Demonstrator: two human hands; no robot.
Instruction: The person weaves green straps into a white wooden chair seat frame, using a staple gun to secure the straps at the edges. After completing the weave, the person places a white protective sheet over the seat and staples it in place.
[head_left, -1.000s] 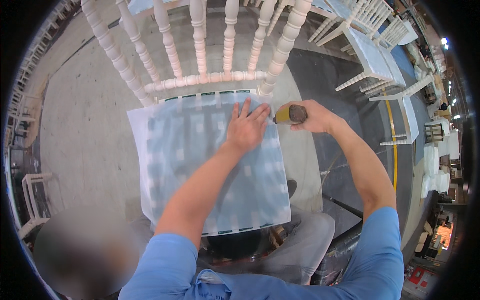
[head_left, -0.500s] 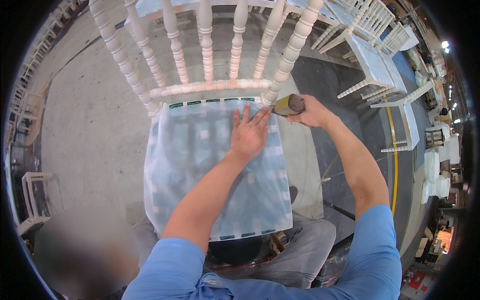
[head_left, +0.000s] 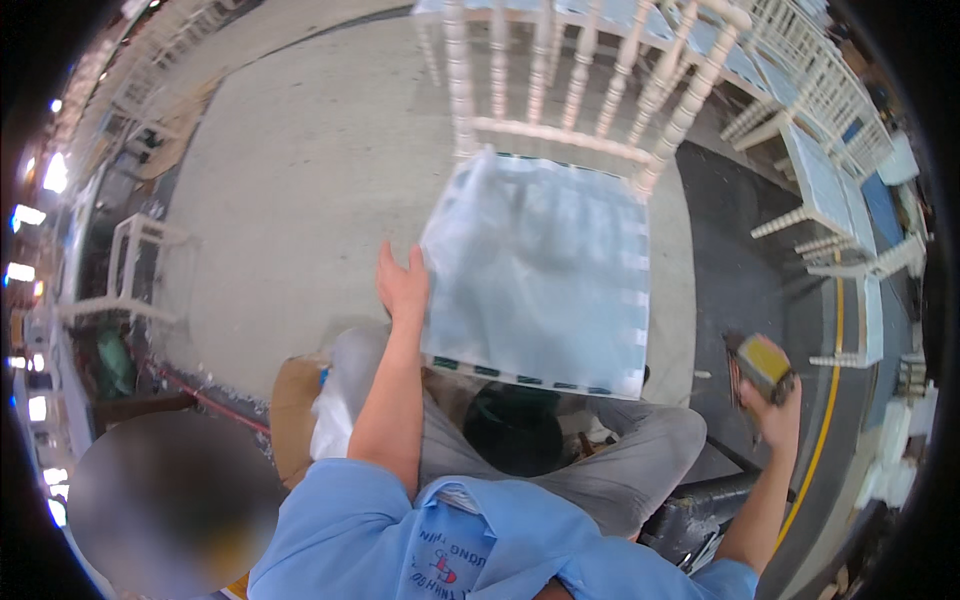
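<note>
In front of me is a white chair with turned spindles. Its square seat is wrapped in thin white cloth over a pale blue layer, with dark green patches along the front and back edges. My left hand is at the seat's left edge, thumb and fingers apart and holding nothing; whether it touches the cloth I cannot tell. Out to the right, away from the chair, my right hand grips a staple gun with a yellow and dark body. Part of the tool is blurred.
More white chairs stand at the right and back. A white frame is at the left. Below the seat, between my knees, is a dark round object. A cardboard box sits by my left knee. A yellow line marks the floor.
My right hand has carried the staple gun from the seat's back right corner outward to the right. My left hand has left the cloth near that corner for the left edge. The view has shifted.
</note>
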